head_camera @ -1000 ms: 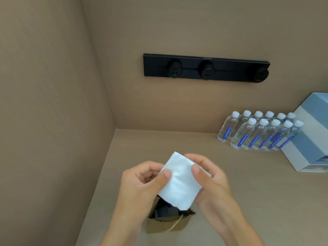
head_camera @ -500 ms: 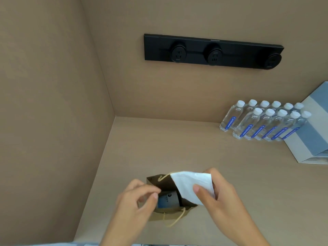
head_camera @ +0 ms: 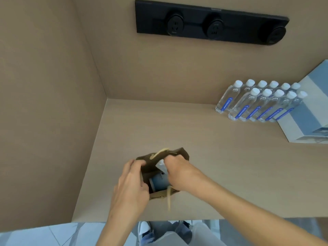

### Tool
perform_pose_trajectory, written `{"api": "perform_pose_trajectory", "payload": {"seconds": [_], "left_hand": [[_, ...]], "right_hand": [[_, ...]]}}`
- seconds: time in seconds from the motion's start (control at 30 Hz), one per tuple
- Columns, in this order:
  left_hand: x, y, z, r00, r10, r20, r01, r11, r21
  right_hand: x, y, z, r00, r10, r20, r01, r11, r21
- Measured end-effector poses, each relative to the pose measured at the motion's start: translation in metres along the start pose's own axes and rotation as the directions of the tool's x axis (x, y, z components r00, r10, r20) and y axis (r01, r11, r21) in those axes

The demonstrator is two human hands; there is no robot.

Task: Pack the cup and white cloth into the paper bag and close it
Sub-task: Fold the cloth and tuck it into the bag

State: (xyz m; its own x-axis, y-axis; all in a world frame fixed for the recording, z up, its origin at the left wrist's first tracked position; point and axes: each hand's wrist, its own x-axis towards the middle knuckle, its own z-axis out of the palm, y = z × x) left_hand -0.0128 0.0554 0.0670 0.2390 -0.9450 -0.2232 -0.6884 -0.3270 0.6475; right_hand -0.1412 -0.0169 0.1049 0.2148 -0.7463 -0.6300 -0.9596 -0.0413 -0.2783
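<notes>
A small brown paper bag (head_camera: 183, 154) with rope handles stands open on the tan table near its front edge. Inside it lies the cup (head_camera: 158, 181), blue-grey with a dark rim. My right hand (head_camera: 179, 173) reaches down into the bag's mouth, fingers closed on the white cloth (head_camera: 161, 165), of which only a small strip shows. My left hand (head_camera: 132, 185) grips the bag's left wall and holds it open.
Several water bottles (head_camera: 255, 103) stand in rows at the back right, beside a blue and white box (head_camera: 308, 114). A black socket strip (head_camera: 211, 25) is fixed on the back wall. A side wall rises at the left. The table's front edge (head_camera: 195, 219) lies just below the bag.
The white cloth went from held above the bag in both hands to pushed down inside it by my right hand. My left hand moved to the bag's left wall.
</notes>
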Motion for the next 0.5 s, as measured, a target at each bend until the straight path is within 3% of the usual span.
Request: {"api": "perform_pose_trajectory", "payload": {"seconds": [0.13,0.2,0.27,0.5], "left_hand": [[-0.005,-0.001,0.003,0.997,-0.049,0.067,0.057,0.990,-0.130],[-0.008,-0.001,0.006,0.994,-0.040,0.101,0.057,0.984,-0.169],[-0.010,-0.001,0.008,0.994,-0.011,0.107,0.032,0.979,-0.201],[-0.014,-0.004,0.010,0.993,0.015,0.114,0.015,0.967,-0.255]], "right_hand": [[0.031,0.008,0.015,0.973,0.145,0.178,-0.204,0.900,0.386],[0.044,0.004,0.027,0.953,0.191,0.233,-0.283,0.833,0.475],[0.049,-0.001,0.037,0.933,0.213,0.290,-0.337,0.801,0.495],[0.066,-0.015,0.050,0.938,0.086,0.334,-0.206,0.917,0.343]]}}
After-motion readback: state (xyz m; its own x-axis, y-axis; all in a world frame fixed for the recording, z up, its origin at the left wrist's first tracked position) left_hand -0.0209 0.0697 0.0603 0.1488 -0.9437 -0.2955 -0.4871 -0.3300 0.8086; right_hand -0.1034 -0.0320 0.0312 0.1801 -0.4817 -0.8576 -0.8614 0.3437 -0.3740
